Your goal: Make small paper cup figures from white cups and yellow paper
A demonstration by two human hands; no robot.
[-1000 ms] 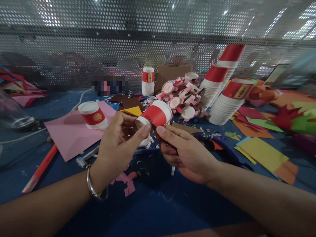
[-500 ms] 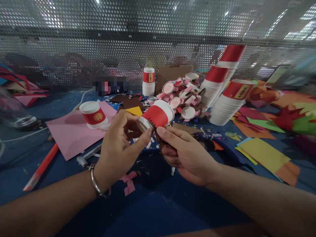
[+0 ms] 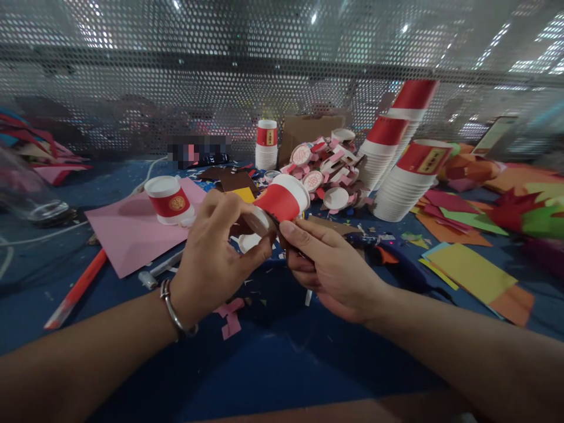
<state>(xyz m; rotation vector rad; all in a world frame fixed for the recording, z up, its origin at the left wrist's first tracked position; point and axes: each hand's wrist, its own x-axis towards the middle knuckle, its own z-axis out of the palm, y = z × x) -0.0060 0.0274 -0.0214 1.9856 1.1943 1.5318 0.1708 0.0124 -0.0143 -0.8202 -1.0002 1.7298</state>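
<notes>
A red and white paper cup (image 3: 282, 200) lies tilted between my hands, its wide mouth facing away to the upper right. My left hand (image 3: 215, 247) pinches its white end between thumb and fingers, and that end looks partly split from the red band. My right hand (image 3: 330, 264) is closed around a dark, thin-bladed tool, mostly hidden by the fingers, whose tip meets the cup at the split. Below my left fingers, a white round piece (image 3: 249, 242) shows on the table.
Stacked paper cups (image 3: 403, 182) stand at the right, by a pile of cut cup pieces (image 3: 324, 170). Another cup (image 3: 170, 200) sits upside down on pink paper (image 3: 127, 235). A glue gun (image 3: 396, 258), coloured paper (image 3: 476, 273) and an orange marker-like stick (image 3: 77, 288) lie around.
The white end of the cup has turned and opened away from the red band at the blade. My left hand has tilted with it, and the white round piece below now shows.
</notes>
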